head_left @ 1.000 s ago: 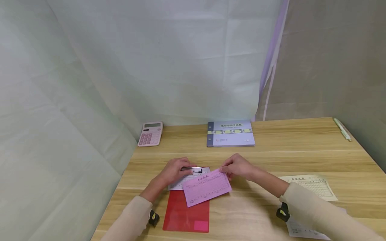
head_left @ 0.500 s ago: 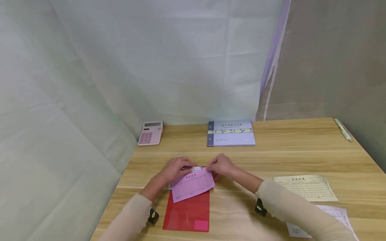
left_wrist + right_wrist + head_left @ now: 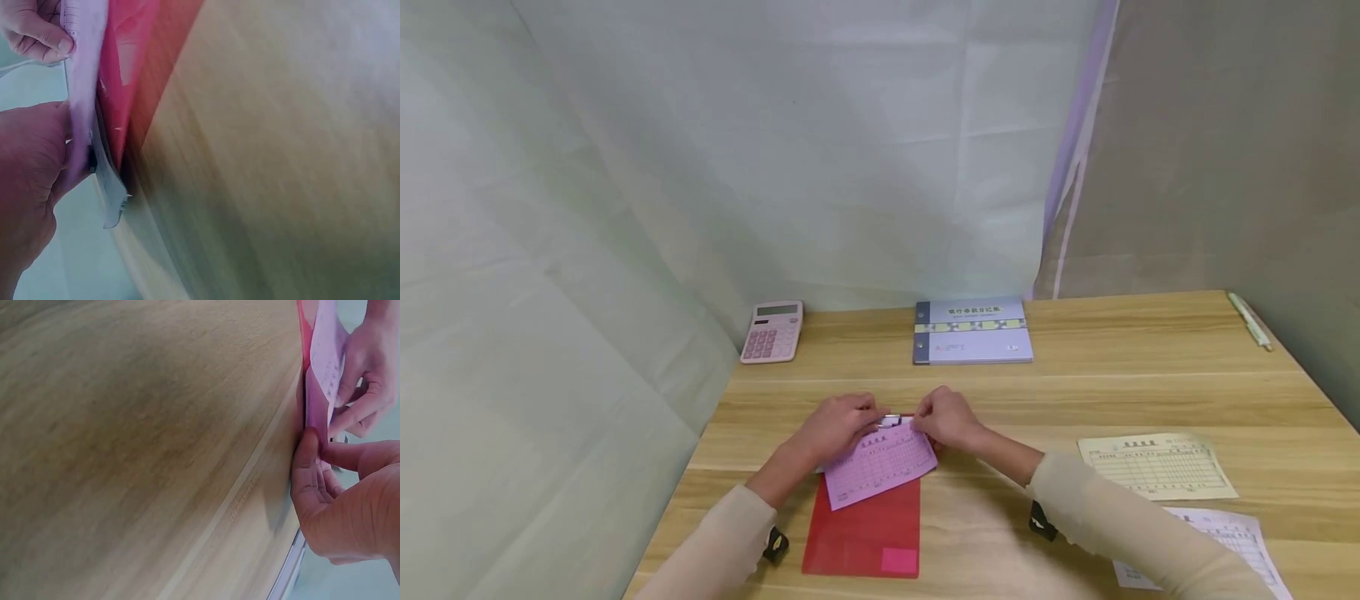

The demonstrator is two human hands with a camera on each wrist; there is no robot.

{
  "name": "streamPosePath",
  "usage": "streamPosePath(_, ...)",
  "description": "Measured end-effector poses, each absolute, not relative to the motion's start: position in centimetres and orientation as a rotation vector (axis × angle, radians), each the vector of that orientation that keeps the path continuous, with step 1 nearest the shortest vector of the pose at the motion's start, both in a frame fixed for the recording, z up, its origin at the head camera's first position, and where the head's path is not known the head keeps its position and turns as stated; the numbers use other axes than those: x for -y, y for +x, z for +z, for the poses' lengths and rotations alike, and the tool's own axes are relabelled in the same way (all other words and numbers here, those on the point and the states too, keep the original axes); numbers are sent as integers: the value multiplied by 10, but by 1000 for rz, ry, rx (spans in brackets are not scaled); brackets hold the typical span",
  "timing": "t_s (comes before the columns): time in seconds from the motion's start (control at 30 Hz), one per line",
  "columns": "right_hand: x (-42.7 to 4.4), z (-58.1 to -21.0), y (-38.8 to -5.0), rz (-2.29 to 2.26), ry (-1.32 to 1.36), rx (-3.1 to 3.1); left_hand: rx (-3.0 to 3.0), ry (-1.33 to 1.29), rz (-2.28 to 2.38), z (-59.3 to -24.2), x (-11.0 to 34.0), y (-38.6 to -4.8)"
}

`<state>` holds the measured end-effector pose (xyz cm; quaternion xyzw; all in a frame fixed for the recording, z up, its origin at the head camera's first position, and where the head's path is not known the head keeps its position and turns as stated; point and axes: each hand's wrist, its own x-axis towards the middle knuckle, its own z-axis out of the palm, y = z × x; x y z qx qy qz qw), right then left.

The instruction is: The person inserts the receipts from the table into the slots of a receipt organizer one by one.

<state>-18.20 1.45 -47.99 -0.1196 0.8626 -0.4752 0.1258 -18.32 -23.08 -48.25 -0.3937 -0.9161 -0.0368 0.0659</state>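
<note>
A red clipboard (image 3: 865,533) lies on the table with a white form under its metal clip (image 3: 890,420). My left hand (image 3: 841,427) grips the clip at the top, its fingers partly covering it. A pink printed slip (image 3: 880,467) lies tilted over the white form, its lower left corner over the red board. My right hand (image 3: 947,418) pinches the slip's upper right corner between thumb and finger, clearly seen in the right wrist view on the pink slip (image 3: 325,369). In the left wrist view, the left hand (image 3: 31,181) is by the slip's upper edge; the clip is mostly hidden there.
A pink calculator (image 3: 772,332) stands at the back left. A blue-and-white account book (image 3: 973,342) lies at the back middle, and a pen (image 3: 1250,321) at the far right. A yellow form (image 3: 1157,467) and a white form (image 3: 1232,533) lie under and beside the right forearm.
My right hand has moved left with the pink slip, bringing it over the white form under the clip. The left hand has stayed at the clip.
</note>
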Motion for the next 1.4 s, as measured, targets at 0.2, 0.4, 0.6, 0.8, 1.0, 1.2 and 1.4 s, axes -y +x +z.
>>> streamPosePath(0.2, -12, -483, -183, -1360, -355, -2568, 2809, -1148, -92, -481, 229, -183)
streamPosePath(0.4, -12, -482, -181, -1375, -329, -2595, 2834, -1134, -118, -481, 230, -183)
streamPosePath(0.6, -7, -481, -179, -1384, -283, -2634, 2765, -1171, -176, -480, 232, -182)
streamPosePath(0.8, -3, -482, -178, -1394, -239, -2654, 2754, -1172, -176, -483, 235, -182)
streamPosePath(1.0, -1, -485, -177, -1346, -223, -2719, 2733, -1176, -158, -485, 234, -182)
streamPosePath(1.2, -4, -478, -184, -1208, -413, -2695, 2697, -1174, -126, -486, 231, -180)
streamPosePath(1.4, -3, -477, -190, -1071, -575, -2712, 2665, -1186, -113, -489, 229, -180)
